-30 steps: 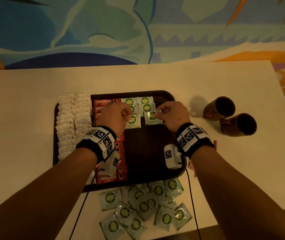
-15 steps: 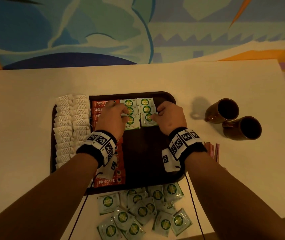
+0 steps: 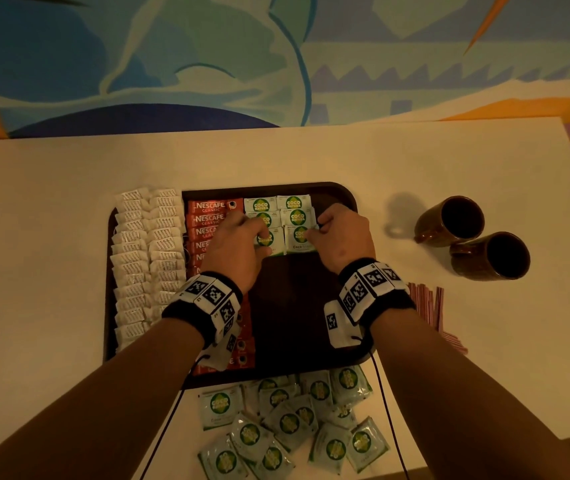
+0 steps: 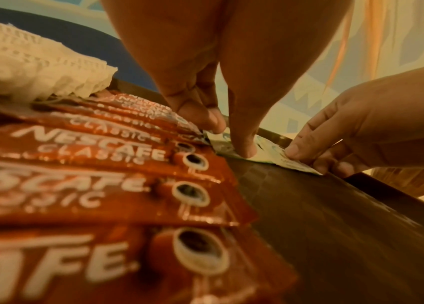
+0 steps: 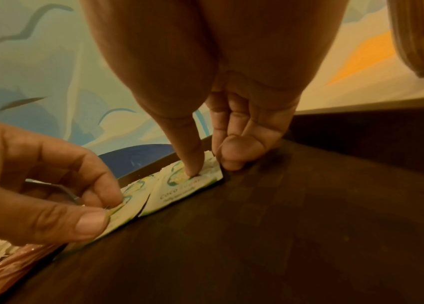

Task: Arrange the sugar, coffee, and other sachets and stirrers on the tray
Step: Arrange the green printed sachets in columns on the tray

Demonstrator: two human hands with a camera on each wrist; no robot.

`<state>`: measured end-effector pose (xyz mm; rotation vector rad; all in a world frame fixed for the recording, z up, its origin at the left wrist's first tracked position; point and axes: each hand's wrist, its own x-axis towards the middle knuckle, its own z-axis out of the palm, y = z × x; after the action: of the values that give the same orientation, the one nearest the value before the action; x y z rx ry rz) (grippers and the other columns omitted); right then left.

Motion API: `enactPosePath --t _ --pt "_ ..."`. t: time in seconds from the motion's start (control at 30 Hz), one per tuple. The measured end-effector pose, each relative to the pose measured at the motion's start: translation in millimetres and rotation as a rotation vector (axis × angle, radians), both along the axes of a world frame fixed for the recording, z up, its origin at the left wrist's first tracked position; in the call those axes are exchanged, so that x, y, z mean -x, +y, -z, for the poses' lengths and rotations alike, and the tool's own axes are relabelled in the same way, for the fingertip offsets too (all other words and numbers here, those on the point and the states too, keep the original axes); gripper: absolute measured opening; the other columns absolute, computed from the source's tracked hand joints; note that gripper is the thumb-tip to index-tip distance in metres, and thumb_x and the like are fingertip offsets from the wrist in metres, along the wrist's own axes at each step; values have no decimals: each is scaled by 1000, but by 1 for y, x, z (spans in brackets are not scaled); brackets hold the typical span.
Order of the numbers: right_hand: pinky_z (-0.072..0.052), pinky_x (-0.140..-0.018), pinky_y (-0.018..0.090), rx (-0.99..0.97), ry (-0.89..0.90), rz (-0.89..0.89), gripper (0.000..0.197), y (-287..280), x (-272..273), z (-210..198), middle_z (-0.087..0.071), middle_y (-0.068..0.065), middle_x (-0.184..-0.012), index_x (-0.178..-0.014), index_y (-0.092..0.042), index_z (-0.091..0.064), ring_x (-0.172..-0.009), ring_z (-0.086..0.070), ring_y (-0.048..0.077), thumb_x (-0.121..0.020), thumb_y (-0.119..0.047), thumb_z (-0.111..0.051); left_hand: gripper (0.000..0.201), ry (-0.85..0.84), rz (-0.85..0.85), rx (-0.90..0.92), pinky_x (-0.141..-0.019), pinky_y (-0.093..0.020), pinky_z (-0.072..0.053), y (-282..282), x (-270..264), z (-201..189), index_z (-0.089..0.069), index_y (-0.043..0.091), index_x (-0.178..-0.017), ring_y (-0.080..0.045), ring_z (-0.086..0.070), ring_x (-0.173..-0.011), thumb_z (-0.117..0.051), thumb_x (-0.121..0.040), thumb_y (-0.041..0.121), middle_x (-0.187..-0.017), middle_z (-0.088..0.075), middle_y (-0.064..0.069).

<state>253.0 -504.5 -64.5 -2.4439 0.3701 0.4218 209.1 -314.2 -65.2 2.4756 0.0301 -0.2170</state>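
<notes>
Head view: left hand is pinching the left Coco Natura sachet on the tray; right hand is pinching the right Coco Natura sachet just beside it.

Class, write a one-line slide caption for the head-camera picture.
Left hand and right hand pinch Coco Natura sachets into rows on the tray beside Nescafe sachets.

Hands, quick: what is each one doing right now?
Left hand: pinching the left sachet.
Right hand: pinching the right sachet.
</notes>
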Motion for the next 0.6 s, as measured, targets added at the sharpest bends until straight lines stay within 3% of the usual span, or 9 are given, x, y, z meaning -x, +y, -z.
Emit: enactPosePath --t 0.3,0.53,0.6 --pt "-60 -83 41 7 3 -19 32 0 -1 -2 -70 5 -102 -107 -18 -68 -92 -68 22 -84 -35 -81 22 -7 -5 20 -82 -24 -38 -2 1 -1 -69 13 -101 -19 -52 -100 -80 -82 12 -110 -53 -4" --pt "-60 -84 42 5 7 -30 31 -1 -1 -6 -70 5 -102 -107 -18 -68 -92 -68 23 -84 -34 -82 22 -11 -26 28 -83 -19 -35 0 1 -4 -69 15 -104 -15 -50 -102 -78 -84 9 -114 -52 -3" --pt "-60 -85 42 2 8 -35 31 -1 0 -7 -70 6 -104 -108 -17 -68 -94 -68 23 -84 -32 -82 23 -8 -26 24 -82 -13 -35 1 2 -5 -69 15 -106 -15 -51 -101 -76 -85 9 -117 -52 -3"
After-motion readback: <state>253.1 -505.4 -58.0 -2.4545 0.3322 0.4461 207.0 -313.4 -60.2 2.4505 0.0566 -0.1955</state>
